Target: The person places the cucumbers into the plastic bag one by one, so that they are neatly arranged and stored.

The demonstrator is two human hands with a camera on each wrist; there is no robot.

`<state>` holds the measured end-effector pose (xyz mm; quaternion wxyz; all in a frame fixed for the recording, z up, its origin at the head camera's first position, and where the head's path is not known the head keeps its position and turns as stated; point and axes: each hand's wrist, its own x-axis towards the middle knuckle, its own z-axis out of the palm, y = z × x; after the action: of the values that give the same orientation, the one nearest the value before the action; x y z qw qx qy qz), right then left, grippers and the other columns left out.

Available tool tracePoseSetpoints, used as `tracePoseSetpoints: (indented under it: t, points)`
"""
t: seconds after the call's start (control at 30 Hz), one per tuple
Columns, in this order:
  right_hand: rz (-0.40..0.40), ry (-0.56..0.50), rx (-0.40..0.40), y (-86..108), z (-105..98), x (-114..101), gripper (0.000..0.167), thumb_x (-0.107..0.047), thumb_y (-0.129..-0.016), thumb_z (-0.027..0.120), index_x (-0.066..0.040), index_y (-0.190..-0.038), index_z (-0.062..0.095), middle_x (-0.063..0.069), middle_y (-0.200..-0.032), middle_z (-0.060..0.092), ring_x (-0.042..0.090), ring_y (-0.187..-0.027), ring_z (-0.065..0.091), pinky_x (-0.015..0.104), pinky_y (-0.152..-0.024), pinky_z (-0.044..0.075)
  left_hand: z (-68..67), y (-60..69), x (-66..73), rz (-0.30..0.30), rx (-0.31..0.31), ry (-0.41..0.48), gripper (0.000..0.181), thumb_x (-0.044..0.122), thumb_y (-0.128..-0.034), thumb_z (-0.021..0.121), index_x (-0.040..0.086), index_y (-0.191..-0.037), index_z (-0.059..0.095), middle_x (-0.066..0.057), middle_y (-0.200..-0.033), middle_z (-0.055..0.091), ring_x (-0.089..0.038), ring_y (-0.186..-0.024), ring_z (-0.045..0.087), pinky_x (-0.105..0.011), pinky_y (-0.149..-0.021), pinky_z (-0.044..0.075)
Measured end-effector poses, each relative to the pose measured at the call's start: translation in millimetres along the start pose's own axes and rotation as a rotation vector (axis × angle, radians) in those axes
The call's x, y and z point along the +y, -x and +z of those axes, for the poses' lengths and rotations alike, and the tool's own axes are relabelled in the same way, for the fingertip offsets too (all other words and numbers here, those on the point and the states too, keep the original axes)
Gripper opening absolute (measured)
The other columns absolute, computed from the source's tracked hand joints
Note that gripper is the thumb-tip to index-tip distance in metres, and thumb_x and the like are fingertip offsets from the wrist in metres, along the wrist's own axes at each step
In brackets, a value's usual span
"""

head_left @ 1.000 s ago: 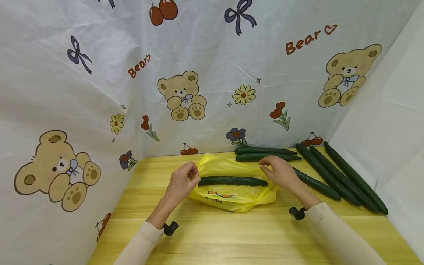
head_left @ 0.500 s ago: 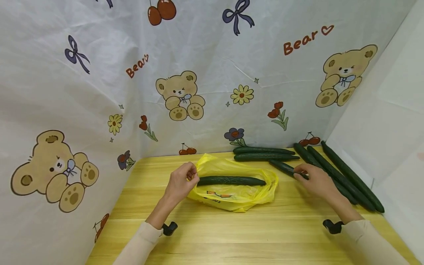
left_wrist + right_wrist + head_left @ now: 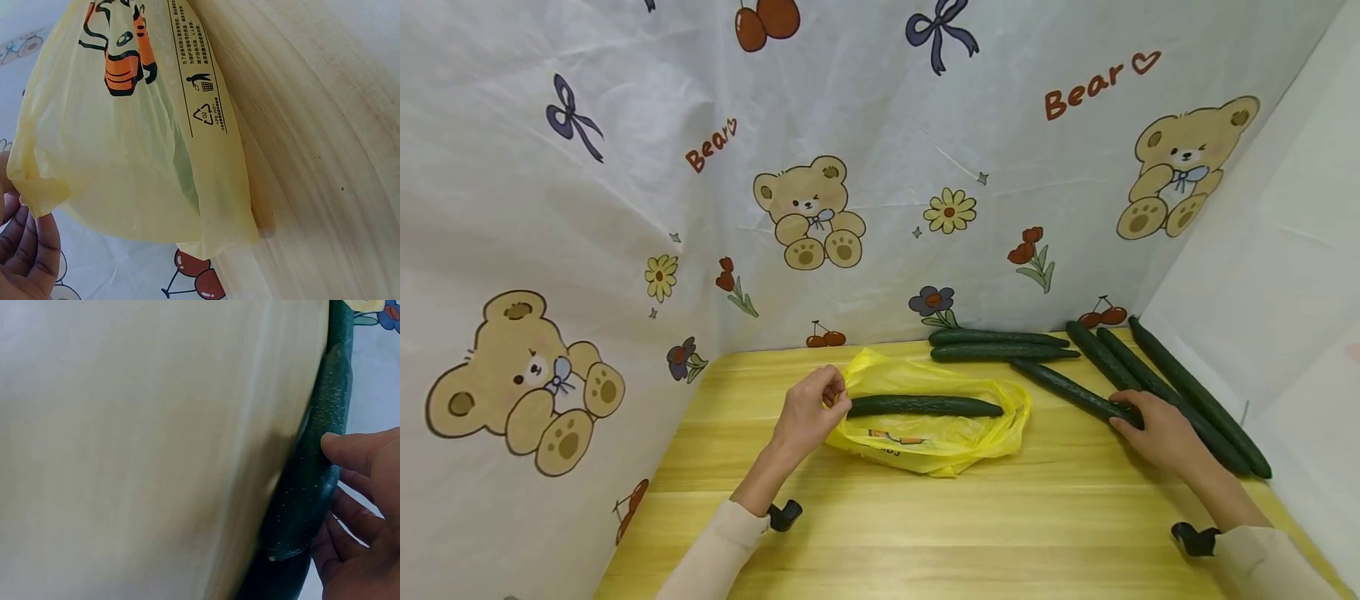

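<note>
My left hand [image 3: 808,408] pinches the left rim of a yellow plastic bag [image 3: 951,467], which lies open on the table. Inside the bag lies one dark green cucumber [image 3: 925,406]. Further right, my right hand [image 3: 1165,429] holds the near end of another cucumber [image 3: 1063,387], thumb on one side and fingers on the other. The right wrist view shows that thumb against the bumpy cucumber skin [image 3: 306,487]. In the left wrist view, the fingers [image 3: 44,256] grip a bunched corner of the printed bag [image 3: 125,181].
Two cucumbers [image 3: 1003,352] lie side by side along the back wall. Several more [image 3: 1195,387] slant along the right wall. A white cloth printed with bears [image 3: 811,212] rises behind and left of the wooden table [image 3: 925,533].
My right hand has let go of the bag's right rim and moved right to a loose cucumber, then along to its near end. The left hand stays at the bag.
</note>
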<state>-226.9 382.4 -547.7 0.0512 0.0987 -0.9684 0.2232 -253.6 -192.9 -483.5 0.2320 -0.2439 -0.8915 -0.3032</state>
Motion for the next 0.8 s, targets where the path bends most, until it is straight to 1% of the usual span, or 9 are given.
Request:
tracePoseSetpoints:
  t: [0.13, 0.23, 0.43, 0.53, 0.67, 0.7, 0.8]
  points:
    - [-0.016, 0.027, 0.002, -0.9, 3.5, 3.0, 0.054, -0.023, -0.101, 0.075, 0.003, -0.145, 0.058, 0.039, -0.138, 0.063, 0.064, -0.122, 0.058, 0.078, -0.095, 0.049, 0.3, -1.8, 0.0, 0.006, 0.011, 0.001, 0.020, 0.003, -0.0907, 0.073, 0.018, -0.094, 0.061, 0.005, -0.084, 0.064, -0.003, -0.072, 0.059, -0.020, -0.065, 0.056]
    - [-0.016, 0.044, 0.002, -0.5, 6.3, 4.0, 0.054, -0.020, -0.100, 0.076, 0.003, -0.145, 0.057, 0.039, -0.135, 0.064, 0.065, -0.118, 0.058, 0.078, -0.093, 0.049, 0.4, -1.9, 0.2, 0.000, 0.010, 0.002, 0.020, 0.003, -0.0904, 0.074, 0.018, -0.094, 0.061, 0.005, -0.084, 0.064, -0.002, -0.072, 0.059, -0.020, -0.065, 0.056]
    - [-0.016, 0.034, 0.020, 2.3, 7.7, 2.4, 0.052, -0.018, -0.100, 0.076, 0.003, -0.144, 0.059, 0.039, -0.132, 0.066, 0.064, -0.117, 0.060, 0.078, -0.093, 0.050, 0.8, -0.7, -0.4, -0.008, 0.006, 0.006, 0.021, 0.003, -0.0907, 0.074, 0.019, -0.094, 0.061, 0.006, -0.084, 0.063, -0.001, -0.072, 0.058, -0.020, -0.065, 0.056]
    - [-0.019, 0.018, 0.017, 2.9, 7.0, 0.6, 0.052, -0.019, -0.101, 0.075, 0.004, -0.144, 0.059, 0.038, -0.132, 0.066, 0.065, -0.118, 0.060, 0.077, -0.093, 0.050, 0.7, -0.3, -0.7, -0.008, 0.006, 0.010, 0.022, 0.003, -0.0909, 0.074, 0.020, -0.094, 0.061, 0.006, -0.084, 0.063, 0.000, -0.072, 0.058, -0.020, -0.065, 0.056]
    - [-0.030, -0.007, 0.016, 2.4, 5.6, -1.3, 0.051, -0.020, -0.102, 0.073, 0.004, -0.145, 0.059, 0.037, -0.130, 0.068, 0.062, -0.117, 0.062, 0.075, -0.093, 0.051, 0.8, -0.5, -0.9, -0.014, 0.005, 0.009, 0.022, 0.003, -0.0909, 0.075, 0.020, -0.094, 0.061, 0.007, -0.084, 0.063, 0.000, -0.072, 0.058, -0.020, -0.065, 0.057]
    - [-0.029, -0.007, 0.016, 2.0, 5.2, -1.6, 0.051, -0.020, -0.103, 0.073, 0.003, -0.145, 0.059, 0.034, -0.122, 0.072, 0.058, -0.111, 0.066, 0.073, -0.092, 0.053, 1.0, -0.6, -1.2, -0.016, 0.005, 0.008, 0.022, 0.003, -0.0909, 0.075, 0.020, -0.094, 0.061, 0.007, -0.084, 0.063, 0.000, -0.072, 0.058, -0.020, -0.065, 0.057]
    - [-0.027, -0.007, 0.021, 1.1, 3.4, -2.2, 0.052, -0.023, -0.103, 0.073, 0.002, -0.146, 0.059, 0.033, -0.122, 0.072, 0.056, -0.109, 0.067, 0.071, -0.088, 0.055, 0.8, -1.3, -1.3, -0.022, 0.000, 0.008, 0.021, 0.004, -0.0908, 0.074, 0.020, -0.094, 0.061, 0.007, -0.085, 0.063, -0.001, -0.072, 0.058, -0.020, -0.066, 0.057]
